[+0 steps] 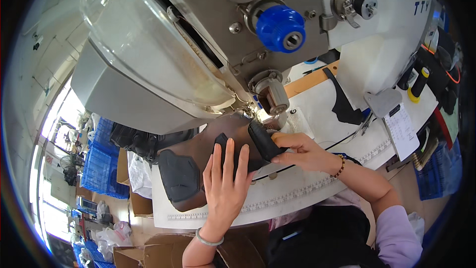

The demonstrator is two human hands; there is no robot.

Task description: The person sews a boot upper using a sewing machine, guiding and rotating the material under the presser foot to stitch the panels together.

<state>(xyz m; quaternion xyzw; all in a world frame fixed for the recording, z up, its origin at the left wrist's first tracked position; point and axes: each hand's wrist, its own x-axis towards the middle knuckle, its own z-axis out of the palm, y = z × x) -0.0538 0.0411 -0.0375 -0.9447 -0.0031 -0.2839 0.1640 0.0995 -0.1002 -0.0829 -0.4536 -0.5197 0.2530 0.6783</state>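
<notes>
A brown and black workpiece [192,148], apparently a shoe upper, lies on the white table of a sewing machine [267,100]. Its far end reaches under the needle area, where a small light glows. On its left part sits a black moulded panel [179,174]. My left hand [227,173] rests flat on the middle of the piece, fingers stretched out and a little apart. With thumb and fingers, my right hand [303,152] pinches a raised black padded edge [264,141] of the same piece, close to the needle. The stitching point itself is mostly hidden by the machine head.
A printed ruler strip [277,199] runs along the table's front edge. To the right lie a black cut piece [342,101], a paper slip [400,128] and a thread cone [419,85]. Blue crates [103,161] stand at left; cardboard boxes [163,250] sit below the table.
</notes>
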